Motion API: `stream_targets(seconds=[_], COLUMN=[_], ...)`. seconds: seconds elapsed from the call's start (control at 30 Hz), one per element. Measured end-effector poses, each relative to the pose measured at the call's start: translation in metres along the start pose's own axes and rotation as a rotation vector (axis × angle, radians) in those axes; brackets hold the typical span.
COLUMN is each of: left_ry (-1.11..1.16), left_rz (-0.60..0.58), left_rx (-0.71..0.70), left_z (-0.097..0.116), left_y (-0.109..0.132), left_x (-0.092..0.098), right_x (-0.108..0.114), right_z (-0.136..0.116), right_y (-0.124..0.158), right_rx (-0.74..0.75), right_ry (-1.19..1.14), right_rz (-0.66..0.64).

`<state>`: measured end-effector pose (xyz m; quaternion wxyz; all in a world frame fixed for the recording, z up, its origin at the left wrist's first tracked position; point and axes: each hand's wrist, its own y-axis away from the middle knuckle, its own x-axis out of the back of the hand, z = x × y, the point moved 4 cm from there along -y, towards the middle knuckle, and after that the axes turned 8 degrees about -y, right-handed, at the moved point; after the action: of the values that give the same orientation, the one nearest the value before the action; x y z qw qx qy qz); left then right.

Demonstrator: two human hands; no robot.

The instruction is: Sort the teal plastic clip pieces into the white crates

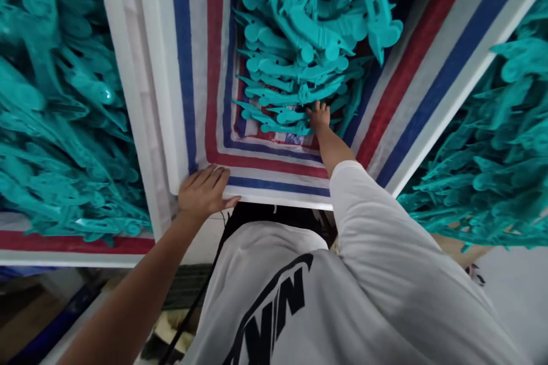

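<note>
My left hand (204, 188) lies over the near left corner of a lined box, its fingers stretched across the rim (278, 198) and the thumb along the edge. It holds nothing. Down inside the box, my right hand (319, 116) is among curved teal plastic parts (295, 71), with its fingers apart and close to the lowest ones. Whether a fingertip touches a part is hard to see. These parts lie in rough rows, with a looser pile above. Blue, white and red striped cloth (216, 68) lines the box.
To the left, a second box (124, 242) with striped lining holds a heap of teal parts (64, 125). Another teal heap (492, 142) lies to the right. White walls (154, 68) stand between the left and middle boxes. A dark cable (201, 291) hangs beside my body.
</note>
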<state>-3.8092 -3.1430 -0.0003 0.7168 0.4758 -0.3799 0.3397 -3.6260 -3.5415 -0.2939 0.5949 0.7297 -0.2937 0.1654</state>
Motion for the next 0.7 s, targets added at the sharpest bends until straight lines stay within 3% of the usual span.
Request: stream_targets(seconds=[0.07, 0.17, 0.23, 0.3, 0.37, 0.43, 0.53, 0.6, 0.7], left_ry=[-0.013, -0.007, 0.013, 0.072, 0.214, 0.459, 0.830, 0.910, 0.831], left_rz=[-0.010, -0.098, -0.202, -0.267, -0.208, -0.072, -0.023, -0.086, -0.101], left_rx=[0.006, 0.059, 0.106, 0.155, 0.204, 0.166, -0.094, -0.241, -0.291], left_z=[0.000, 0.002, 0.008, 0.020, 0.042, 0.077, 0.141, 0.175, 0.193], left_y=[0.001, -0.002, -0.007, -0.018, -0.033, -0.048, -0.057, -0.054, -0.044], left_x=[-0.001, 0.001, 0.006, 0.019, 0.042, 0.075, 0.129, 0.164, 0.206], right_x=[0.002, 0.020, 0.051, 0.098, 0.152, 0.204, 0.266, 0.294, 0.306], right_z=[-0.005, -0.024, -0.042, -0.059, -0.076, -0.094, -0.124, -0.138, -0.150], right_y=[0.007, 0.050, 0.093, 0.141, 0.191, 0.241, 0.313, 0.356, 0.406], right_rx=[0.035, 0.135, 0.188, 0.202, 0.183, 0.157, 0.193, 0.282, 0.417], right_ry=[-0.021, -0.123, -0.289, -0.564, -0.929, -1.287, -1.586, -1.623, -1.513], right_rz=[0.009, 0.019, 0.036, 0.087, 0.121, 0.062, -0.079, -0.066, 0.088])
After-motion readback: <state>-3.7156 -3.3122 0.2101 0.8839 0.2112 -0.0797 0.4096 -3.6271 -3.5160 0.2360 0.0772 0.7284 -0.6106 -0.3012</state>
